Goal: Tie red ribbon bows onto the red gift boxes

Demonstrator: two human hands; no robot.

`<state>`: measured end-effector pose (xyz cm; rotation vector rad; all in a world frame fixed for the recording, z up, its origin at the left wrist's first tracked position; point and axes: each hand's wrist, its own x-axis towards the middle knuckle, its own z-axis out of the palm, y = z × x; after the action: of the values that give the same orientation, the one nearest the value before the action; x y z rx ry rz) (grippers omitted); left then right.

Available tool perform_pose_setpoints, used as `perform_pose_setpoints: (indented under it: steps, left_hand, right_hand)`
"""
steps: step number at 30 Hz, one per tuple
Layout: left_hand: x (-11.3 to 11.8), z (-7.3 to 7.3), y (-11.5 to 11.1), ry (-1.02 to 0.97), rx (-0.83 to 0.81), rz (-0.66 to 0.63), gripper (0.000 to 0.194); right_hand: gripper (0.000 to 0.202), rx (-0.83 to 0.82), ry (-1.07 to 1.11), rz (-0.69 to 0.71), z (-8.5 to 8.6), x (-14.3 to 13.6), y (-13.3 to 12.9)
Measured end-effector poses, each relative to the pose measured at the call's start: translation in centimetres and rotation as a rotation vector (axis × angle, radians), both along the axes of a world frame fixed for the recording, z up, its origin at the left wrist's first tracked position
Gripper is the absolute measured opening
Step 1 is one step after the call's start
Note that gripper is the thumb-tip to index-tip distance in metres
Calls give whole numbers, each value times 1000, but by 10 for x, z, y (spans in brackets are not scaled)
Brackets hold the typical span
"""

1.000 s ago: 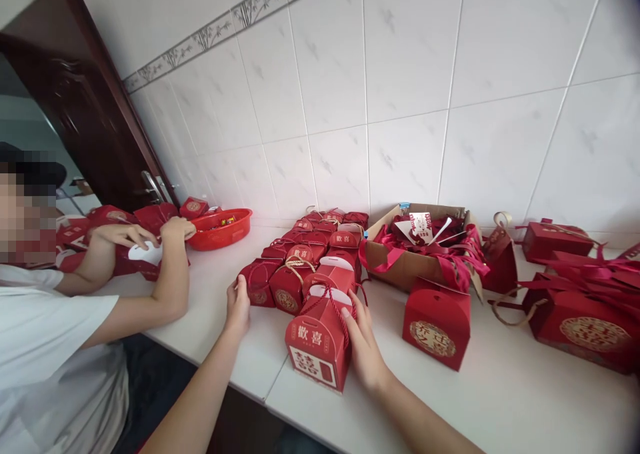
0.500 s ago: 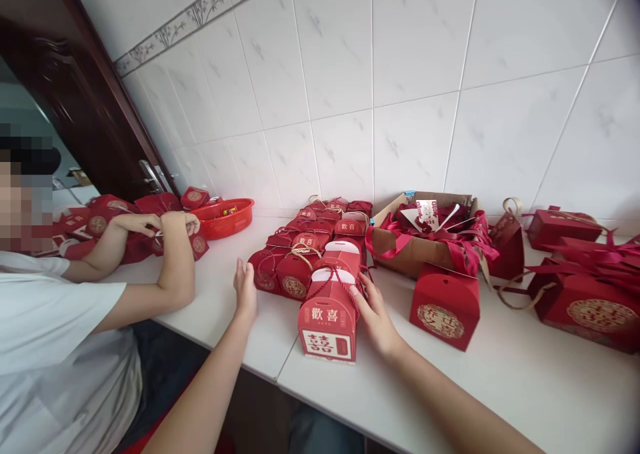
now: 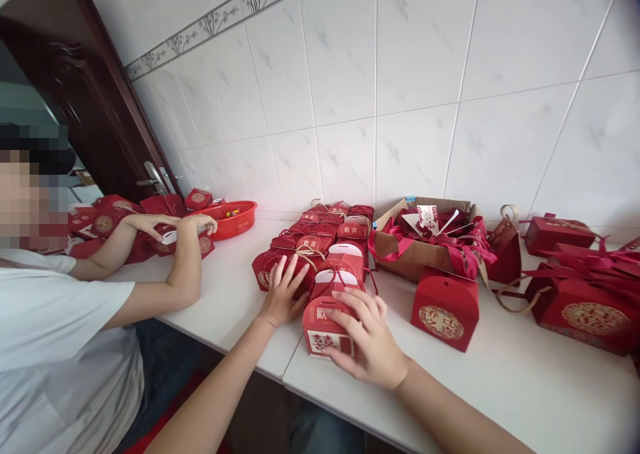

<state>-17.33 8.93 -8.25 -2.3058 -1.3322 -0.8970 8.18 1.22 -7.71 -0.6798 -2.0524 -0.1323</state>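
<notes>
A red gift box (image 3: 316,313) with white panels and a twisted red cord stands nearest me in a block of similar boxes. Over its front and right side rests my right hand (image 3: 367,337), fingers spread and covering part of the lettering. My left hand (image 3: 286,293) lies with spread fingers against the left part of the block, touching a red box (image 3: 265,267) beside the nearest one. Neither hand is closed round anything. Behind them, more red boxes (image 3: 353,229) stand in tight rows reaching back to the wall.
An open cardboard box (image 3: 400,257) of red ribbons stands right of the rows, with a red box (image 3: 444,311) before it. More red boxes (image 3: 580,307) lie far right. At left, a person's arms (image 3: 175,287) rest near a red basin (image 3: 233,222).
My right hand has moved from the box's right side onto its front. My left hand has moved right, onto the neighbouring boxes. The view has shifted slightly.
</notes>
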Motion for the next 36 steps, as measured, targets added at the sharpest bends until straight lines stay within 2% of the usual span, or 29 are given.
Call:
perform_pose_setpoints:
  steps: [3,6,14,17,19,21,22,24,25,27,29,31,33,36]
  left_hand:
    - [-3,-3,2,3,34,48,61]
    - [-4,-4,4,12,44,74,62]
    - [-1,1,5,42,31,90,54]
    - [0,2,5,36,37,90,52]
    - [0,2,7,26,43,87,52]
    - [0,1,9,11,48,82,51]
    - [-1,0,11,4,50,78,51]
    - [-1,-1,14,-9,52,67,51]
    - [-2,-2,15,-16,54,62,51]
    - [-2,-3,17,-26,62,57,52]
    - [-3,-4,19,-29,71,52,52]
    - [-3,-4,19,-22,77,45,53]
    - [-1,-2,18,-8,80,38,54]
    - [7,8,12,-68,67,67,49]
  right_hand:
    - [32,-75,-2,-51,-1,-5,2]
    - [29,-101,13,-113,-1,-9,1]
    - [30,-81,53,-183,-9,-24,2]
    - [40,-42,71,-156,-6,-22,-2]
    - [48,-11,130,-137,5,-14,-6]
    - [43,9,237,-181,25,3,-5]
    - [37,0,302,-245,39,15,-2]
    - [28,-46,388,-411,70,45,8]
    - [24,-85,373,-447,87,63,15]
    - [16,-217,308,-401,118,101,25]
    - [20,-340,374,-387,142,136,28]
    - [21,-306,510,-449,155,161,26]
    - [20,-312,540,-499,158,176,27]
    - [19,-508,341,-584,148,184,42]
